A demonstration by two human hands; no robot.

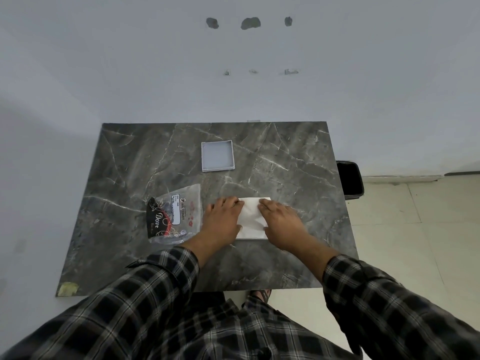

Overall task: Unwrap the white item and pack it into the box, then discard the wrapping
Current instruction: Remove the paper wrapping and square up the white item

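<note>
A white stack of tissues lies flat on the dark marble table, near the middle. My left hand presses palm-down on its left part. My right hand rests palm-down on its right part, fingers spread. The empty clear plastic wrapping with black and red print lies just left of my left hand. A shallow white square box sits open and empty farther back, apart from both hands.
A black waste bin stands on the floor beyond the table's right edge. A white wall runs behind the table. A scrap of yellow tape sticks to the front left corner.
</note>
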